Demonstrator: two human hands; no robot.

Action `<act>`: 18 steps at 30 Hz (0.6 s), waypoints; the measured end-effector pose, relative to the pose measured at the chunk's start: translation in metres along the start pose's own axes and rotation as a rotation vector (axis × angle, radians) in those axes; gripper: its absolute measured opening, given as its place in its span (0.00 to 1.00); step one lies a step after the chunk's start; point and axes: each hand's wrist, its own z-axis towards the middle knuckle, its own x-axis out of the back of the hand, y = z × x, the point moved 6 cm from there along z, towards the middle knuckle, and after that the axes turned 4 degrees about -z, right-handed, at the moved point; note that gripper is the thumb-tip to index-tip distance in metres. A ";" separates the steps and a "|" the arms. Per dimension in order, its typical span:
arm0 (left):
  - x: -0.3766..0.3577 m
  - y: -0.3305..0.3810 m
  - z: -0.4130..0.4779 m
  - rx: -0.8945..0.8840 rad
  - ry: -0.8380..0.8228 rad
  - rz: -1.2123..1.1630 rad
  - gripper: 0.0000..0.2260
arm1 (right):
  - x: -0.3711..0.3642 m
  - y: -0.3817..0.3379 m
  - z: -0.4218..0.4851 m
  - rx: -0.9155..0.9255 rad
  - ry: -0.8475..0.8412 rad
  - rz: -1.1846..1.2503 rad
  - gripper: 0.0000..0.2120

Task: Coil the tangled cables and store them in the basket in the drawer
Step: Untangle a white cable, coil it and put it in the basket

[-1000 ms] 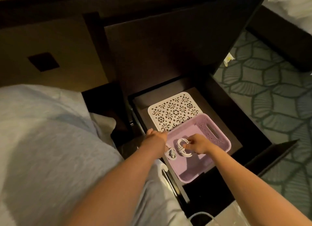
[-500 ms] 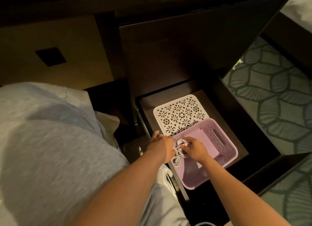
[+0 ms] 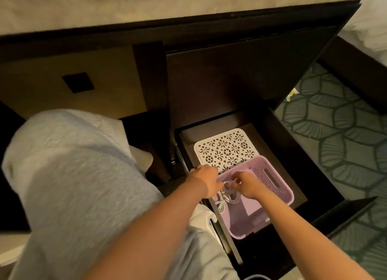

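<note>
Dark drawer (image 3: 264, 140) standing open. Cables (image 3: 226, 198) lying in the basket (image 3: 240, 234), toward its 9 o'clock wall. Right hand (image 3: 248, 184) pinching the white bundle; left hand (image 3: 206, 180) curling at 9 o'clock of it, grip hidden, cannot tell. Judging: storing step; next, letting go gently, keeping the coil together.

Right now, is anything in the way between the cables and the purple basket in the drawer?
Nothing visible. The purple basket is open on top. The white patterned panel lies behind it in the drawer, not over it. The white cables, pinched by the right hand, hang inside the basket beside the left hand.
</note>
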 end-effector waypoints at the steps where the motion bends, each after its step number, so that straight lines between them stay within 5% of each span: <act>1: 0.006 0.002 -0.006 -0.009 0.016 -0.023 0.19 | 0.010 -0.007 -0.003 0.028 0.004 -0.024 0.11; 18: 0.205 -0.013 -0.194 -0.172 0.381 -0.074 0.18 | 0.211 -0.241 -0.153 0.615 0.298 -0.124 0.09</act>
